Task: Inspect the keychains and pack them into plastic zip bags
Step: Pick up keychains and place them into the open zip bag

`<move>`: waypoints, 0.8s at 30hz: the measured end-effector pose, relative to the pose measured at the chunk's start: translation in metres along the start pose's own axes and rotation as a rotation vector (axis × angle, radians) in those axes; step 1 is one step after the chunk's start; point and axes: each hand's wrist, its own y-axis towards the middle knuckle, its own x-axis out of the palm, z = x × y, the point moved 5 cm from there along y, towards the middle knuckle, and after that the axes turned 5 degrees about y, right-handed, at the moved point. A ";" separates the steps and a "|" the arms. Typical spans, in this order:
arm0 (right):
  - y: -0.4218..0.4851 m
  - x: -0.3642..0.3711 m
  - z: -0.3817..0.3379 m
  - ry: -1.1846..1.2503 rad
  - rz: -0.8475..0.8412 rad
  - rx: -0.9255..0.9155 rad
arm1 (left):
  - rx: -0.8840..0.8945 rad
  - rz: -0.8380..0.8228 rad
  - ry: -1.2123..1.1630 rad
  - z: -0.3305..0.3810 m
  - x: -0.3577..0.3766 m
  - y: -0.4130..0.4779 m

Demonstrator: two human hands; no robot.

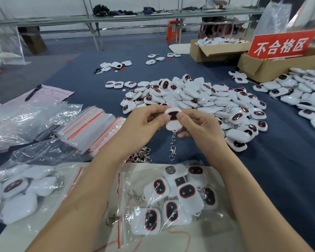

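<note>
Thumbs [180,116] pinch the dark screen of a white keychain [173,124], fingers curled behind its shell, as the left hand [144,122] and right hand [200,128] hold it above the blue table [265,171], just in front of the loose pile [198,99]. The plastic body looks light, rigid and slick, and is probably best gripped by its edges. Its metal clasp [172,150] dangles free. A part-filled zip bag [171,199] lies below.
</note>
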 end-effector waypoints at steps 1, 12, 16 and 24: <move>0.000 0.000 0.000 -0.008 0.006 -0.001 | 0.002 0.001 -0.003 0.000 0.000 0.000; 0.000 0.002 0.004 0.034 0.018 0.002 | -0.007 -0.018 -0.022 -0.005 0.005 0.001; -0.001 0.005 0.003 0.087 -0.025 0.008 | 0.021 -0.022 0.030 -0.004 0.008 0.001; -0.001 0.004 0.004 0.143 -0.052 0.015 | 0.034 -0.015 -0.016 -0.008 0.011 0.002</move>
